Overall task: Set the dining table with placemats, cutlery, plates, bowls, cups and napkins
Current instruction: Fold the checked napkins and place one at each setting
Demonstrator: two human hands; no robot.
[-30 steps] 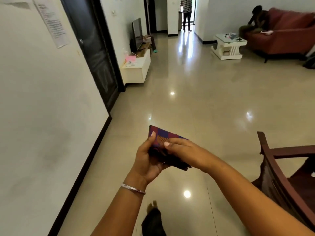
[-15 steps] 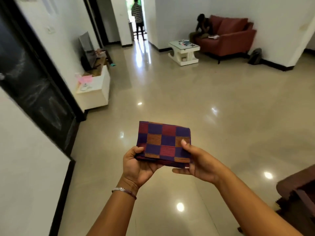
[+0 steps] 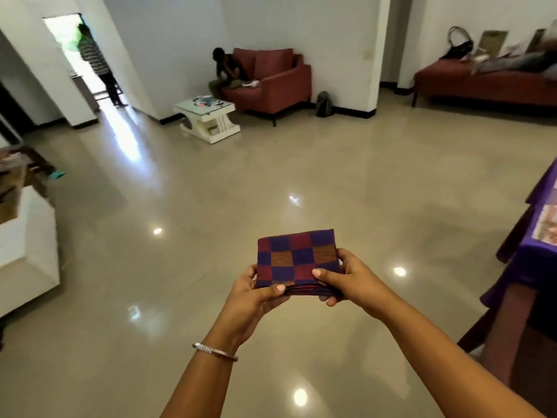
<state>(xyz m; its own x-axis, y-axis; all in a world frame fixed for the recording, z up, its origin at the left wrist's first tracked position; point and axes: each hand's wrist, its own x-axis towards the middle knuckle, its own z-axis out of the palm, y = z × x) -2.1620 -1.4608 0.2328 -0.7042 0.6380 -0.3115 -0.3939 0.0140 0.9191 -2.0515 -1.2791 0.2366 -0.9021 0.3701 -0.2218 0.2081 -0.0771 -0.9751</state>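
Glossy beige tile floor (image 3: pixel 241 182), white walls (image 3: pixel 331 31), red sofa (image 3: pixel 271 79) behind a white coffee table (image 3: pixel 208 119).

1 folded checked napkin (image 3: pixel 297 258), 2 hands, 1 bracelet (image 3: pixel 214 352), 2 red sofas, 1 white coffee table (image 3: pixel 208 117), 2 other people.

both arms reach forward; left hand (image 3: pixel 250 292) and right hand (image 3: pixel 351 280) pinch with thumbs on top.
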